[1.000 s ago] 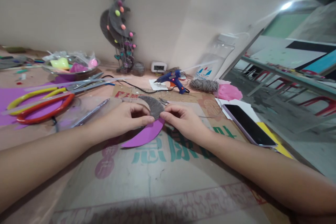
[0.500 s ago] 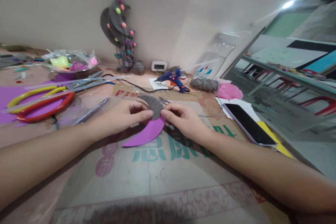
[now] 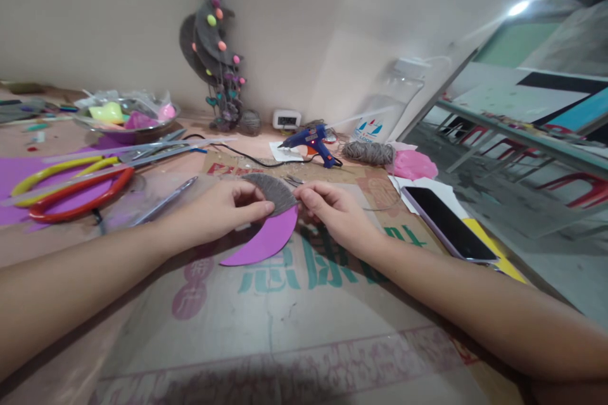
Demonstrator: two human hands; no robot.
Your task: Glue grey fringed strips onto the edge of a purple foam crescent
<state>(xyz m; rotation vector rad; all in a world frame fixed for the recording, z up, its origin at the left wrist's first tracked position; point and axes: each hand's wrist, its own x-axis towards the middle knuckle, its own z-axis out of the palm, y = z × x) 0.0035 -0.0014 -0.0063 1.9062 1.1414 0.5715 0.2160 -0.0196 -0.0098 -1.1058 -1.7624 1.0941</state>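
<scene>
Purple crescent (image 3: pixel 266 240), partly wrapped in grey yarn (image 3: pixel 275 193), in front of the glue gun (image 3: pixel 308 138); probably light, bendable, best gripped where wrapped, as the left hand (image 3: pixel 230 207) pinches; right hand (image 3: pixel 335 212), fingertips together, contents unclear.

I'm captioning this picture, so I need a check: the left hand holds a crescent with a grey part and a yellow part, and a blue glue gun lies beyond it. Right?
Not quite: the part beside the grey is purple, not yellow, as the head view shows. The left hand does hold the crescent, and the blue glue gun lies beyond it.
</scene>
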